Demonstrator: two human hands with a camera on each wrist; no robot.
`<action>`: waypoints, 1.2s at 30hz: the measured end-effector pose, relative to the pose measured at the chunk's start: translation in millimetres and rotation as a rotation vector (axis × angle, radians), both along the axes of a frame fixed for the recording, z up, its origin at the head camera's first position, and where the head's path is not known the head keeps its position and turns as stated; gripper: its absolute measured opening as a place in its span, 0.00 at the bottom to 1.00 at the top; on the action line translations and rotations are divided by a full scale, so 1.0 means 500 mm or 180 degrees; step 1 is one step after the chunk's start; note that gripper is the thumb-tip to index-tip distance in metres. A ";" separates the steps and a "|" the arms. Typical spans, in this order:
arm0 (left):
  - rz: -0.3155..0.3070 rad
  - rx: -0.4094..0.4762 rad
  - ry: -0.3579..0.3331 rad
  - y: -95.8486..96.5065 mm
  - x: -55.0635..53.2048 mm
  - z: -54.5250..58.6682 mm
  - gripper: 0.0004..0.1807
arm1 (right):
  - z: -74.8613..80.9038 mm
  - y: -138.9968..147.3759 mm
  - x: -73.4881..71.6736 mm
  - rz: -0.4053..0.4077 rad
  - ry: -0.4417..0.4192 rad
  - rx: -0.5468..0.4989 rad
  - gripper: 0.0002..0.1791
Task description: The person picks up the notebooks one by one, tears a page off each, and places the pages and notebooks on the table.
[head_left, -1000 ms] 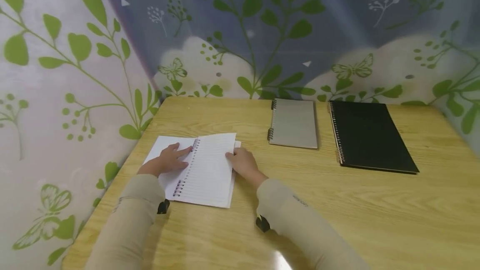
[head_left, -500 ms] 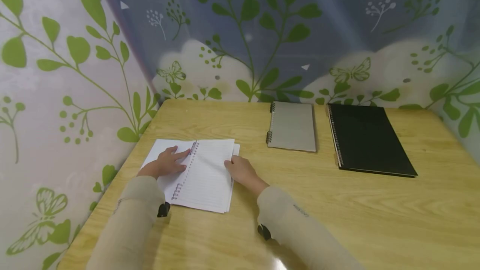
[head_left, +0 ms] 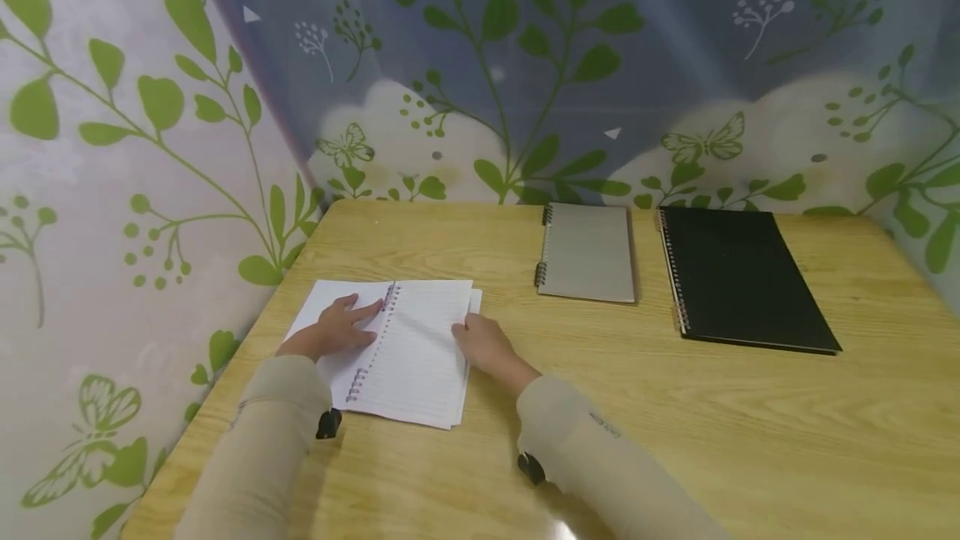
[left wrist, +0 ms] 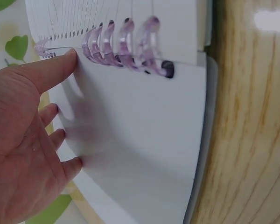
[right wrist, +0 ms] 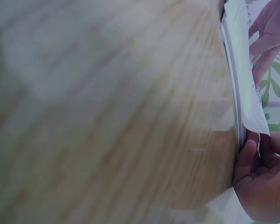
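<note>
Left hand: we see the left hand with its digits spread apart, lying on the left-hand page; it grips nothing, and in the left wrist view the thumb reaches up close to the binding.
Right hand: we see the right hand with thumb and bent fingers pinching the outer edge of the right-hand page; we cannot tell how many leaves are between them.
Open notebook: we find the open notebook left of centre in the lower half of the head frame, flat, with lined paper on its right side and plain white on its left.
Ring coils: we make out purplish, see-through ring coils along the fold between the pages.
Sleeves: we note beige sleeves on both arms, a black piece showing beneath each cuff.
Grey notebook: we see the grey notebook closed, right of centre, coils on its left.
Black notebook: we see the larger black notebook closed, further right.
Bench: we see all three on a wood-grained bench.
Walls: we see leaf-patterned walls at the left and across the top.
</note>
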State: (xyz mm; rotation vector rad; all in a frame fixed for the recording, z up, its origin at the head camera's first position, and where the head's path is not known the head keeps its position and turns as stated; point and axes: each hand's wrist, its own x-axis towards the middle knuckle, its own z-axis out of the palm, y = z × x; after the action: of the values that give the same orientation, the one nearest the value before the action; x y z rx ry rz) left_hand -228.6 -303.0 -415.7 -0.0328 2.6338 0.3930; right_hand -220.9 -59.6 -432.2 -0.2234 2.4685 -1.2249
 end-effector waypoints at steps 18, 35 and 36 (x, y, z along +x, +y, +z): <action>-0.0157 -0.0102 0.0041 -0.004 -0.003 0.000 0.33 | -0.002 0.010 0.006 0.0100 0.0024 -0.0167 0.15; -0.0200 -0.0108 0.0097 -0.004 -0.007 -0.010 0.34 | 0.012 0.019 0.085 0.0110 -0.0046 -0.0259 0.19; -0.0203 -0.0098 0.0108 -0.003 -0.006 -0.009 0.34 | 0.012 0.018 0.088 0.0110 0.0030 -0.0205 0.18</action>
State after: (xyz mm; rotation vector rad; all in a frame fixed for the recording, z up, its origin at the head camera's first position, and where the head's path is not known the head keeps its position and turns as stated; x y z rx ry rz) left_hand -231.6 -304.6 -420.2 0.0483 2.6666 0.3342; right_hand -177.0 -50.3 -426.1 -0.2885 2.4249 -1.2930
